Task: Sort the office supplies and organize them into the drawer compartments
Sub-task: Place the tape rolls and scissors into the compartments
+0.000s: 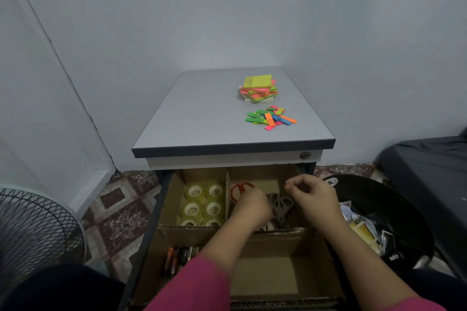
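The open drawer (151, 237) holds cardboard dividers. Its back left compartment carries several clear tape rolls (203, 203). In the back right compartment lie red-handled scissors (240, 189) and grey scissors (280, 206). My left hand (252, 206) reaches down into that compartment, its fingers hidden among the scissors. My right hand (312, 193) hovers above the compartment's right side with fingers loosely curled, and nothing shows in it. Batteries (179, 256) lie in the front left compartment. On the cabinet top (192, 118) sit a stack of sticky notes (257, 88) and a scatter of coloured flags (270, 117).
A black bin (394, 199) with packaging scraps stands right of the drawer. A fan guard (32, 230) is at the lower left. Dark furniture (434, 174) fills the right edge. The front right compartment (265, 279) shows bare cardboard.
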Demonstrator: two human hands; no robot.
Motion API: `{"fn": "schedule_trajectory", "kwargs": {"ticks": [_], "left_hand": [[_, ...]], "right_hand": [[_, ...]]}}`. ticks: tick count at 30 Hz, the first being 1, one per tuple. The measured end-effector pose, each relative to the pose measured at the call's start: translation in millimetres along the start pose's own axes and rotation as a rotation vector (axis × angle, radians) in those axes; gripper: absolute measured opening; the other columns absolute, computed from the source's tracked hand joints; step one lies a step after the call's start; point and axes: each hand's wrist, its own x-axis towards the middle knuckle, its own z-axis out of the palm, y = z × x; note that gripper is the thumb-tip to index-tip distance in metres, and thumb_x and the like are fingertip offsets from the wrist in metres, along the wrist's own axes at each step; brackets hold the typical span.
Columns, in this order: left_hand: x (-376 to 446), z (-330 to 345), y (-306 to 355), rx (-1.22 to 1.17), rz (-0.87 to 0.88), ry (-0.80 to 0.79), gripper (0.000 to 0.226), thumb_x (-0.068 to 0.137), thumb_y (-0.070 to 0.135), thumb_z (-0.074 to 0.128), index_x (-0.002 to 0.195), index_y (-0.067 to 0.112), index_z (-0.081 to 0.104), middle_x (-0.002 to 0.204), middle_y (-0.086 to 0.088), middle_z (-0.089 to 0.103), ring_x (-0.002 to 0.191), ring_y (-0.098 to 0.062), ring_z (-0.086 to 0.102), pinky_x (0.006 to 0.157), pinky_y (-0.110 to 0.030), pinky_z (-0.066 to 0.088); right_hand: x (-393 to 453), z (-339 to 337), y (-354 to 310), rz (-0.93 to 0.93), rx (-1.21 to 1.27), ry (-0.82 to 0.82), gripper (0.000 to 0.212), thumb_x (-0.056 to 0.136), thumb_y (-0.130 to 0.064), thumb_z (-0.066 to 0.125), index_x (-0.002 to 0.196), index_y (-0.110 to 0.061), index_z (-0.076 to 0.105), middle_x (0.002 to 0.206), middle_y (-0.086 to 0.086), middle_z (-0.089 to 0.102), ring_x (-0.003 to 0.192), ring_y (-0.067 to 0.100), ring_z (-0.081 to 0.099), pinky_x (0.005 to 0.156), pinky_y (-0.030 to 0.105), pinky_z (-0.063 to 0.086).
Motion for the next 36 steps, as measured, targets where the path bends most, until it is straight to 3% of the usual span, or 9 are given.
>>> {"fn": "schedule_trajectory", "kwargs": {"ticks": [2,5,8,13,19,24,28,31,36], "left_hand": [[-7.5,-10.8,-9.8,-0.056,0.103,0.186,0.013,0.093,0.017,0.057,0.088,0.014,0.068,0.090,0.000,0.064,0.089,-0.016,0.064,0.074,-0.028,0.053],[-29.2,-23.3,-30.9,-0.166,0.329,0.434,0.020,0.096,0.019,0.053,0.108,0.020,0.069,0.104,0.006,0.064,0.089,-0.007,0.061,0.078,-0.023,0.054],[-32.0,-30.9,-50.9,-0.258,0.375,0.629,0.022,0.096,0.020,0.053,0.112,0.019,0.068,0.109,0.007,0.061,0.092,-0.004,0.055,0.074,-0.010,0.042],[-27.4,-33.4,-64.8,-0.582,0.225,0.619,0.014,0.093,0.016,0.058,0.098,0.017,0.071,0.085,0.009,0.065,0.076,-0.001,0.056,0.060,-0.011,0.041],[-22.5,-28.1,-65.3,-0.490,0.257,0.604,0.014,0.094,0.020,0.055,0.098,0.023,0.067,0.103,0.004,0.063,0.086,-0.005,0.057,0.064,-0.012,0.040],[-22.5,-28.2,-65.9,-0.524,0.258,0.603,0.012,0.094,0.019,0.055,0.095,0.024,0.067,0.103,0.003,0.063,0.084,-0.003,0.056,0.062,-0.011,0.040],[-25.0,-28.1,-65.8,-0.544,0.295,0.644,0.014,0.094,0.016,0.056,0.099,0.022,0.068,0.104,0.005,0.062,0.086,0.000,0.055,0.067,-0.008,0.041],[-34.3,-30.6,-64.6,-0.534,0.408,0.753,0.016,0.093,0.012,0.057,0.102,0.016,0.070,0.098,0.009,0.060,0.084,0.004,0.054,0.069,-0.004,0.040],[-51.8,-64.0,-51.3,-0.462,0.685,0.962,0.015,0.091,0.006,0.060,0.099,0.012,0.070,0.088,0.008,0.060,0.084,0.000,0.057,0.073,-0.008,0.043]], "right_hand": [[0.6,0.8,0.8,-0.017,-0.049,-0.019,0.013,0.087,-0.014,0.066,0.082,-0.026,0.068,0.087,-0.010,0.064,0.083,0.001,0.058,0.064,0.015,0.045],[2.0,2.0,2.7,-0.062,-0.159,-0.049,0.008,0.088,-0.017,0.064,0.087,-0.023,0.068,0.092,-0.010,0.061,0.083,0.001,0.056,0.063,0.013,0.044],[1.0,4.4,1.6,-0.162,-0.414,-0.094,0.009,0.090,-0.020,0.061,0.094,-0.023,0.069,0.096,-0.009,0.058,0.083,0.001,0.052,0.066,0.012,0.041],[-4.2,13.7,-11.4,-0.282,-0.955,-0.293,0.018,0.091,-0.028,0.054,0.099,-0.028,0.070,0.097,-0.003,0.062,0.097,0.012,0.053,0.082,0.025,0.047],[-1.5,22.8,-22.8,-0.254,-1.242,-0.436,0.022,0.092,-0.023,0.054,0.110,-0.024,0.067,0.109,0.003,0.063,0.102,0.020,0.058,0.086,0.030,0.046],[1.9,22.3,-17.8,-0.229,-1.194,-0.476,0.022,0.092,-0.024,0.056,0.110,-0.026,0.068,0.110,0.003,0.062,0.101,0.018,0.057,0.087,0.029,0.046],[-2.8,19.8,-9.2,-0.280,-1.016,-0.374,0.022,0.092,-0.027,0.052,0.107,-0.030,0.068,0.102,-0.003,0.061,0.094,0.013,0.056,0.083,0.026,0.049],[-10.1,15.6,-3.7,-0.380,-0.830,-0.250,0.019,0.093,-0.028,0.053,0.103,-0.027,0.068,0.098,-0.007,0.063,0.090,0.010,0.058,0.078,0.025,0.051],[-14.0,10.6,-14.7,-0.631,-0.639,-0.049,0.015,0.076,-0.019,0.077,0.089,-0.024,0.073,0.080,-0.011,0.068,0.074,0.008,0.063,0.060,0.024,0.053]]}}
